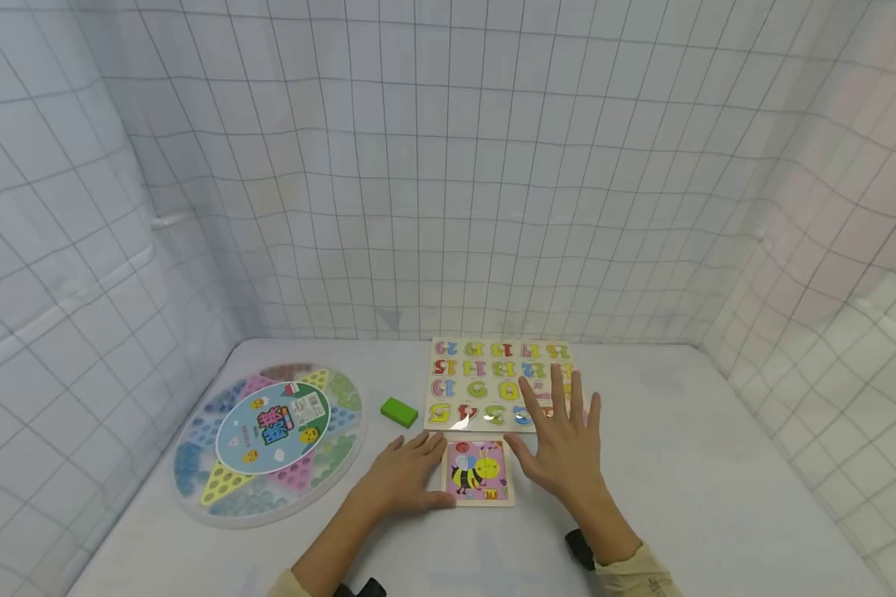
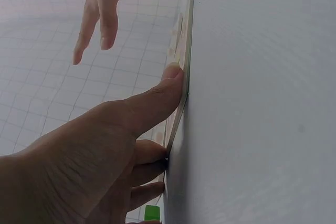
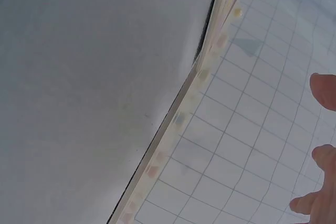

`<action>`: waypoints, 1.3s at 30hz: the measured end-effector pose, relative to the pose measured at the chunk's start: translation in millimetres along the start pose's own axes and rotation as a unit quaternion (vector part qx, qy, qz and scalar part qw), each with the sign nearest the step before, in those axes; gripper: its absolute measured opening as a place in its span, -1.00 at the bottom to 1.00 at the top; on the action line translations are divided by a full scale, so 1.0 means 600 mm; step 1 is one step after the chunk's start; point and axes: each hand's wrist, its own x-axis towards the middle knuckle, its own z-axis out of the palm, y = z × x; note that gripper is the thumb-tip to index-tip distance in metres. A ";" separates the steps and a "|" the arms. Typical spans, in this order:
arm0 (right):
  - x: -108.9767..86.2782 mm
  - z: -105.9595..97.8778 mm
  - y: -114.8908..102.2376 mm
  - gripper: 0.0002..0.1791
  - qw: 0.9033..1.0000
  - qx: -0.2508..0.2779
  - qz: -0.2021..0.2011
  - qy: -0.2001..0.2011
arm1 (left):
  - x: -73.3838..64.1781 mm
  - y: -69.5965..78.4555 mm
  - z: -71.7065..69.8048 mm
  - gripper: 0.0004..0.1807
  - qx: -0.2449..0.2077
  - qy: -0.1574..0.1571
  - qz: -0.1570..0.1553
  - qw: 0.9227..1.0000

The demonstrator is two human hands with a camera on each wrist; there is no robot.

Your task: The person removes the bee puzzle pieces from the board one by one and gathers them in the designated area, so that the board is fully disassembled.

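"What do the left hand's [image 1: 401, 478] fingers hold?"
"The left side of a square, pale-bordered bee puzzle [image 1: 469, 481] on the white bench [image 1: 702, 489]; the bee faces right, its body running left to right."
"The right hand [image 1: 565, 456]?"
"Raised, fingers spread, holding nothing."
"Writing?"
"Pink characters, illegible, on the round plastic game board's [image 1: 248, 499] blue oval label [image 1: 241, 444]. Farther, the cream rectangular number board's [image 1: 493, 358] numerals stand upside down, 20 and 15 included."

Free passage is given rightward over the white table [image 1: 717, 489]; leftward, it is obstructed by a round, multicoloured plastic game board [image 1: 269, 448].
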 end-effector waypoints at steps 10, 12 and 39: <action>0.019 0.000 -0.011 -0.10 0.999 0.051 -0.006 -0.018 | -0.005 -0.006 0.003 0.03 -0.018 0.007 0.001 1.000; 0.026 -0.001 -0.013 -0.17 0.995 0.091 -0.009 -0.037 | -0.003 -0.007 0.003 0.03 -0.014 0.008 0.003 1.000; 0.074 0.074 -0.070 -0.67 0.849 0.406 -0.016 -0.339 | 0.002 -0.009 0.000 0.05 -0.003 0.027 0.030 0.999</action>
